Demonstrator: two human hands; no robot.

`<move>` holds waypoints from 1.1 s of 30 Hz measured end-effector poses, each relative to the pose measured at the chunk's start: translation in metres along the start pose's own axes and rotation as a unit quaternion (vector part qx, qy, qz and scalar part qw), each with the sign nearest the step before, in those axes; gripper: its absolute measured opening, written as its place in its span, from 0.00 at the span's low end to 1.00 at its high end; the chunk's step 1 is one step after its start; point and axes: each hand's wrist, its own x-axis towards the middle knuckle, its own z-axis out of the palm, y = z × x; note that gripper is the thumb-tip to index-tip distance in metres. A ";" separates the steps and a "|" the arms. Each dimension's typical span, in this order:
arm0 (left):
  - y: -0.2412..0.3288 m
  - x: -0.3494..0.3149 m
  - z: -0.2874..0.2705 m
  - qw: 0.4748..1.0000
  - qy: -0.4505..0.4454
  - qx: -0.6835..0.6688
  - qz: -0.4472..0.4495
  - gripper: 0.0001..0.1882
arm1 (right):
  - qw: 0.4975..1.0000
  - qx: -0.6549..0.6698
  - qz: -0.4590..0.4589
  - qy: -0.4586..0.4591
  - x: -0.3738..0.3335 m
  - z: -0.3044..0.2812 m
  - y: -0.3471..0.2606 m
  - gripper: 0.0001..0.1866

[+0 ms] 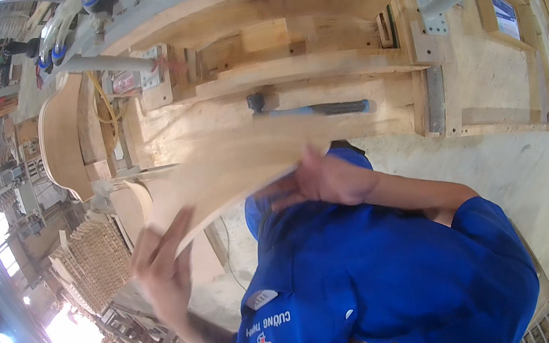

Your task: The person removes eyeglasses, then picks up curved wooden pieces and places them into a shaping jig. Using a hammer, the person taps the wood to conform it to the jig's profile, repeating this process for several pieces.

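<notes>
A pale, thin wooden panel (237, 167), slightly curved and smeared by motion, is held up in front of my blue shirt. Its left end is gripped by my left hand (166, 264), with the fingers at the lower corner. My right hand (330, 176) closes on the near edge toward the right end, the thumb on top and the other fingers partly hidden below. Just beyond the panel, a hammer (315, 110) with a blue and black handle and a dark head lies on the wooden surface, touched by neither hand.
Across the far side stands a wooden clamping frame (301, 71) on grey machine arms. A curved wooden panel (67, 138) leans at the left, near a yellow hose (106, 113). Stacked wooden pieces (94, 266) stand at the lower left. An open wooden box (508, 20) sits at the right.
</notes>
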 end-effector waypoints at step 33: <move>-0.044 0.167 0.265 0.434 -0.088 -0.859 -0.257 0.19 | 0.878 0.089 -0.380 0.278 0.048 -0.077 -0.082 0.18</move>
